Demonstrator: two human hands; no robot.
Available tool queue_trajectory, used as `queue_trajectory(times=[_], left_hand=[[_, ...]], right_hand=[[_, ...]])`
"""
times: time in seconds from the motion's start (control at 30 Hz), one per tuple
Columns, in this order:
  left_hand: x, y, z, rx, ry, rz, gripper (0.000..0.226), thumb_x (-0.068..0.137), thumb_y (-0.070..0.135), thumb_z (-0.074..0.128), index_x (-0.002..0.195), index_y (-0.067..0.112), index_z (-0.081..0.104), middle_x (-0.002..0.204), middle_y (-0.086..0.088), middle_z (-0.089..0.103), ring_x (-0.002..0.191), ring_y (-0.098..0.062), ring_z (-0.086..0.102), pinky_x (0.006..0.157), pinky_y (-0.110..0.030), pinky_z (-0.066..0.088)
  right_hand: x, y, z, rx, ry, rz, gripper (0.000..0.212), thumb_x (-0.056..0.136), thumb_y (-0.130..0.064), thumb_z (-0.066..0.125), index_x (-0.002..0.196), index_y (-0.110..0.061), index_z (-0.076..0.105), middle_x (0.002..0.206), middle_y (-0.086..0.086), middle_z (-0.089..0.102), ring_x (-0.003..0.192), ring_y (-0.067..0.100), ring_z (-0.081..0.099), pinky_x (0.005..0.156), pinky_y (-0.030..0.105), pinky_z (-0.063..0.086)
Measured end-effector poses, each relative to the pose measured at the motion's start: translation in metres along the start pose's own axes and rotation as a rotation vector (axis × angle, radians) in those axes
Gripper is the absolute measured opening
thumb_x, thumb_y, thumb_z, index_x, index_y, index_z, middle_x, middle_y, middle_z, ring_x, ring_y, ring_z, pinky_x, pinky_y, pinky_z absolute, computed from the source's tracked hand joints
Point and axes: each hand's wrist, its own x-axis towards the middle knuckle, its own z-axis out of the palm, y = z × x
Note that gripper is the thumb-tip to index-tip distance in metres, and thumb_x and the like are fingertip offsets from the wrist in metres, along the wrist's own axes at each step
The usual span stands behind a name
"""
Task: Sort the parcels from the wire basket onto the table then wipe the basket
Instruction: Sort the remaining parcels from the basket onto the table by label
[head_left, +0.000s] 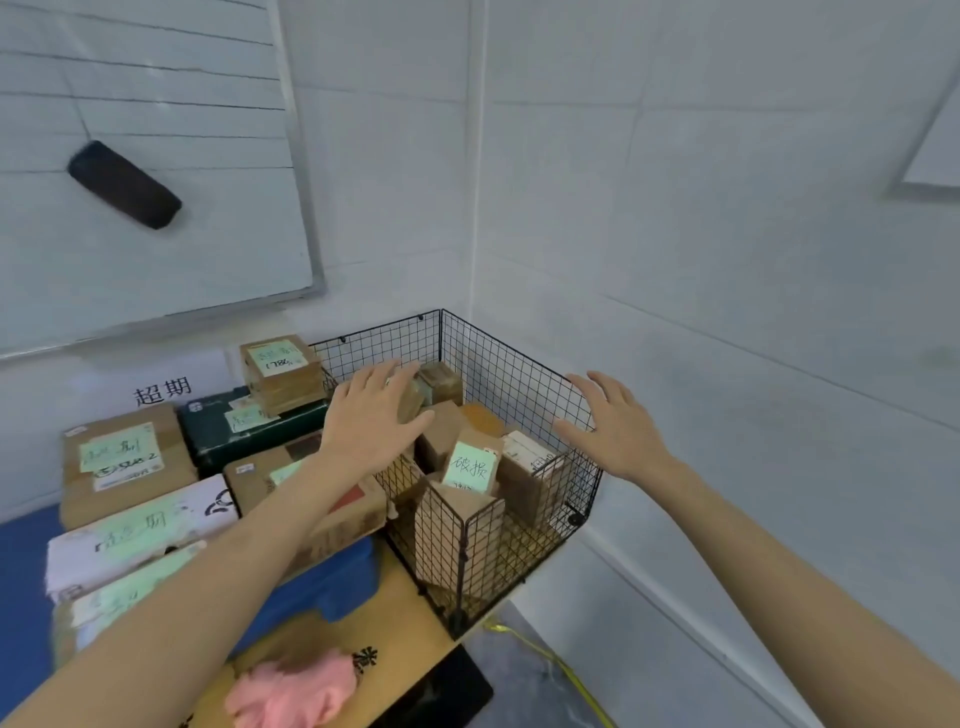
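A black wire basket (519, 364) stands on the wooden table's right corner against the wall. Several brown cardboard parcels lie inside it; one carries a green note (470, 467). My left hand (371, 415) reaches over the basket's left rim with fingers straight, resting against a small brown parcel (439, 382) at the back. My right hand (613, 426) hovers spread over the basket's right rim and holds nothing. Sorted parcels with green labels (122, 457) are stacked on the table to the left of the basket.
A pink cloth (296, 691) lies at the table's (400, 618) near edge. A blue bin (332, 582) sits beneath the stacked parcels. A whiteboard with a black eraser (124, 184) hangs on the left wall. A yellow cable (550, 660) runs along the floor.
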Motion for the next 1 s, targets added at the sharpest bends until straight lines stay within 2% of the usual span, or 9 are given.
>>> queue_trajectory(times=[0.23,0.4,0.57,0.73,0.87,1.0], left_hand=[[0.036,0.025,0.016,0.031,-0.012,0.04,0.069,0.096,0.059,0.044,0.154,0.029,0.026,0.162,-0.001,0.025,0.148,-0.025,0.024,0.119,-0.045,0.019],[0.077,0.031,0.04,0.087,-0.037,0.091,0.07,0.095,0.062,0.043,0.154,0.029,0.025,0.16,-0.001,0.028,0.146,-0.025,0.027,0.117,-0.045,0.022],[0.118,0.032,0.069,0.069,-0.092,0.069,0.072,0.095,0.062,0.043,0.155,0.03,0.022,0.161,-0.001,0.027,0.146,-0.023,0.026,0.117,-0.046,0.022],[0.146,0.02,0.097,0.095,-0.198,0.02,0.074,0.094,0.065,0.041,0.156,0.032,0.018,0.162,0.003,0.023,0.147,-0.021,0.025,0.118,-0.044,0.02],[0.153,0.013,0.119,0.124,-0.336,0.001,0.077,0.093,0.066,0.042,0.157,0.032,0.013,0.164,0.003,0.018,0.149,-0.022,0.02,0.12,-0.044,0.017],[0.15,0.015,0.141,0.094,-0.437,-0.017,0.078,0.092,0.065,0.047,0.156,0.032,0.015,0.162,0.004,0.024,0.144,-0.021,0.029,0.116,-0.041,0.026]], right_hand=[[0.02,0.037,0.014,0.037,-0.046,-0.024,0.07,0.097,-0.056,0.046,0.156,-0.027,0.023,0.162,0.005,0.021,0.149,0.025,0.018,0.119,0.046,0.023],[0.057,0.048,0.027,0.046,-0.079,-0.108,0.07,0.095,-0.057,0.047,0.155,-0.029,0.022,0.162,0.003,0.023,0.148,0.023,0.021,0.118,0.045,0.024],[0.114,0.05,0.041,0.088,-0.148,-0.219,0.07,0.095,-0.055,0.051,0.155,-0.033,0.021,0.161,-0.001,0.023,0.147,0.02,0.023,0.117,0.046,0.028],[0.163,0.047,0.067,0.138,-0.332,-0.307,0.074,0.092,-0.052,0.057,0.154,-0.038,0.018,0.161,-0.003,0.021,0.144,0.021,0.029,0.112,0.048,0.036],[0.188,0.043,0.092,0.164,-0.524,-0.347,0.078,0.092,-0.042,0.062,0.155,-0.032,0.018,0.16,0.0,0.022,0.138,0.023,0.036,0.108,0.044,0.04],[0.195,0.038,0.122,0.169,-0.657,-0.338,0.075,0.094,-0.046,0.06,0.155,-0.028,0.02,0.159,0.001,0.025,0.124,0.018,0.048,0.101,0.039,0.043]])
